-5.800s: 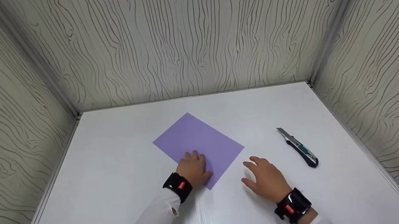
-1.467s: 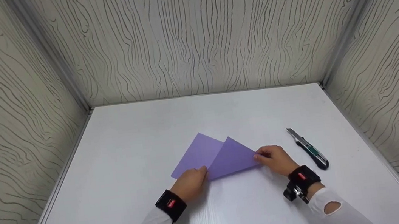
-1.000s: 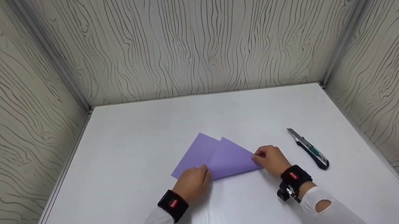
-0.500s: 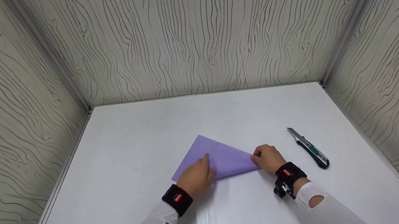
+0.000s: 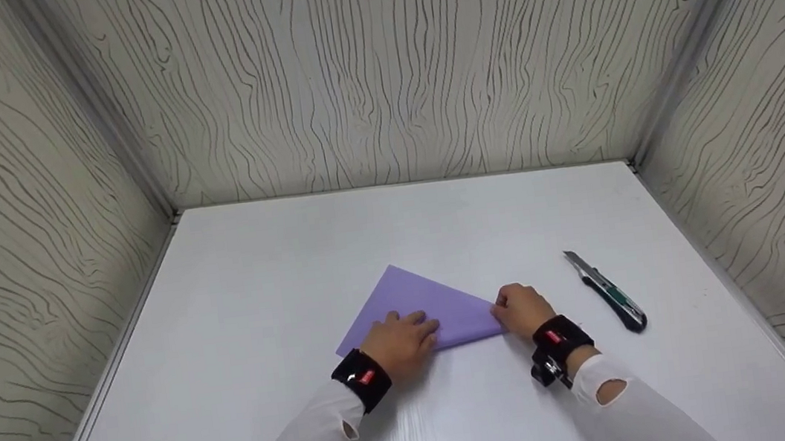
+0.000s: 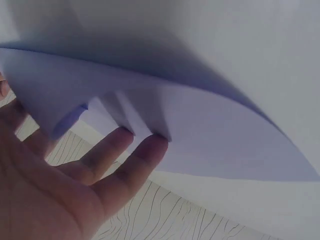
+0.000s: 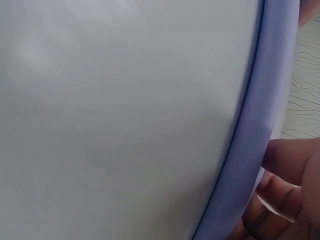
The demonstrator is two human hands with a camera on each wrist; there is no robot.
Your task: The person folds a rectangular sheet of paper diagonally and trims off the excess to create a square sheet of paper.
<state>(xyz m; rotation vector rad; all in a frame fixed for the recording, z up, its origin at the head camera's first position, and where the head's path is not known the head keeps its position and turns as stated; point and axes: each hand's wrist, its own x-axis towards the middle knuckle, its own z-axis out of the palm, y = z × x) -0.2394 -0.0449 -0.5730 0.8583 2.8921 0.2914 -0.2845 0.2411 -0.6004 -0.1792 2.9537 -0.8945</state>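
Observation:
A sheet of purple paper [image 5: 413,293] lies folded over on the white table, its bent edge toward the person. My left hand [image 5: 402,347] rests on the lower middle of it with spread fingers. In the left wrist view, fingertips [image 6: 152,150] touch the paper [image 6: 215,135], which curves up from the tabletop. At the paper's right corner, my right hand [image 5: 525,311] pinches the layers between thumb and fingers. The right wrist view shows the rounded fold [image 7: 255,120] beside the right hand [image 7: 285,195], not pressed flat there.
A utility knife [image 5: 607,291] with its blade out lies to the right of the right hand, blade pointing away. The white tabletop [image 5: 256,267] is enclosed at the back and sides by wood-grain panels [image 5: 374,73].
The flat sheet was folded over, its upper layer shifting left until the offset tips came together. My left hand stopped pinching, spread out and slid right. My right hand moved slightly left, still pinching.

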